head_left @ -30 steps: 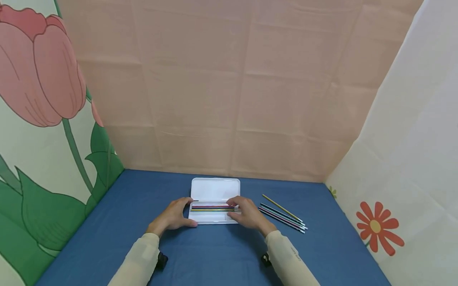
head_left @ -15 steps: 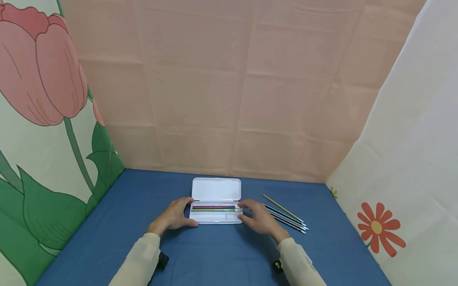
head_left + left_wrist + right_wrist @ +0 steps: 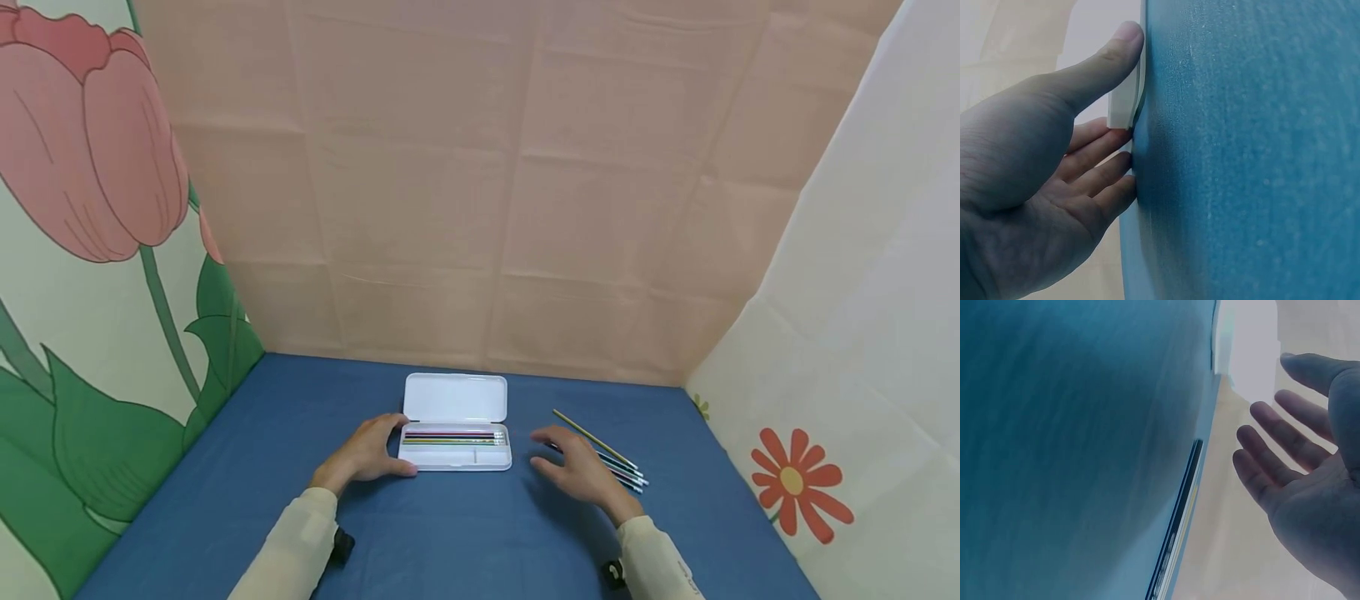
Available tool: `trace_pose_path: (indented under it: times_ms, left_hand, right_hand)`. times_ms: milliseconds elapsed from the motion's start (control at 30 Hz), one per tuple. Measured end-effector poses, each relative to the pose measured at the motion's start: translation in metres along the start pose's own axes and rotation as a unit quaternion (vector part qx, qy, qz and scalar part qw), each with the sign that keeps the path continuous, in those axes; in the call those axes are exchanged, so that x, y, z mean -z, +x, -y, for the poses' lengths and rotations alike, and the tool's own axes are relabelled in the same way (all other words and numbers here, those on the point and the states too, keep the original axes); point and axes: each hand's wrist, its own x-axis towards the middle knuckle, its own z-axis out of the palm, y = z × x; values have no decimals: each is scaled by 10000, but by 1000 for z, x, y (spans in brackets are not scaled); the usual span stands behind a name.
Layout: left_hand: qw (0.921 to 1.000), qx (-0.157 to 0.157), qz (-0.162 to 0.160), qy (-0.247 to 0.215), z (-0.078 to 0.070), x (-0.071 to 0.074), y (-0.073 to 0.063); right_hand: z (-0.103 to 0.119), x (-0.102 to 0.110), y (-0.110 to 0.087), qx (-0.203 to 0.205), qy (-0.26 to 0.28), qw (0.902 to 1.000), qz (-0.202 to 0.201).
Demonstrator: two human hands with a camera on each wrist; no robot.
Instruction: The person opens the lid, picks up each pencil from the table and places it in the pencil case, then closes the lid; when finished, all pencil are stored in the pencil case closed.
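Note:
A white pencil case (image 3: 435,457) lies on the blue cloth with its lid (image 3: 455,397) tipped back. Several colored pencils (image 3: 450,437) lie side by side in its rear part. My left hand (image 3: 362,452) holds the case's left end, thumb at the front edge and fingers toward the back; the left wrist view shows the case corner (image 3: 1122,106) between them. My right hand (image 3: 581,468) hovers right of the case, fingers spread and holding nothing. Beneath and beyond it are loose pencils (image 3: 632,478), partly hidden by the hand; the right wrist view shows them (image 3: 1179,515) below the fingers.
A yellow pencil (image 3: 592,437) lies at a slant behind the other loose ones. Blue cloth (image 3: 450,533) covers the table. A beige curtain (image 3: 420,208) stands at the back, with a tulip-printed sheet (image 3: 82,317) left and a flower-printed sheet (image 3: 847,333) right.
My right hand has left the pencil case's right end and moved right, over the loose pencils. The left hand stays at the case's left end.

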Motion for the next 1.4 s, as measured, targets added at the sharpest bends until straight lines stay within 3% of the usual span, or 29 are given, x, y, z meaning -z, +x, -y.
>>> trace_pose_path:
  times_ms: [567, 1067, 1400]
  left_hand:
    - [10000, 66, 18, -26, 1, -1, 2]
    - [10000, 58, 21, 14, 2, -1, 4]
    - [9999, 125, 30, -56, 0, -2, 1]
  right_hand:
    - [-34, 24, -34, -806, -181, 9965, -120]
    - [-54, 35, -54, -1181, -287, 9925, 109]
    - [-57, 38, -57, -1118, -249, 9934, 110]
